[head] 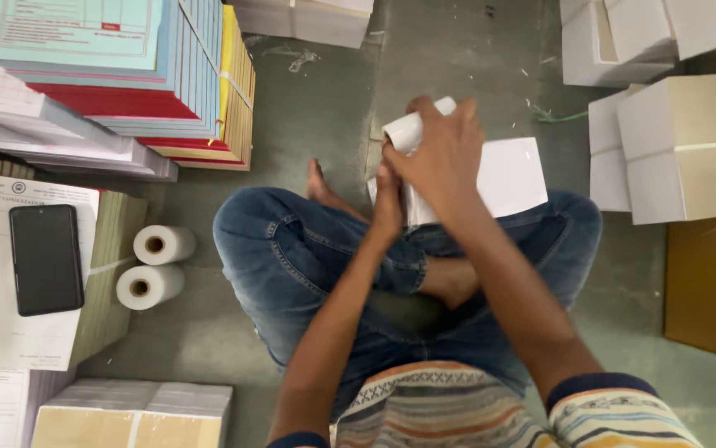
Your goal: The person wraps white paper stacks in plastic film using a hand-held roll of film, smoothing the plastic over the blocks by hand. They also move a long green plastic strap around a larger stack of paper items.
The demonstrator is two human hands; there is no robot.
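Bare floor strip (325, 108) ran open ahead of knees, between book stacks (167, 83) at left and white boxes (673, 141) at right. Left of left knee, two white rolls (155, 265) lay on floor, just beside paper stack carrying black phone (46, 259). Near-left corner was blocked by wrapped bundles (134, 415). Brown carton (713, 286) closed right side. Lap was occupied by white packet (511, 176) and crossed legs (291, 249).
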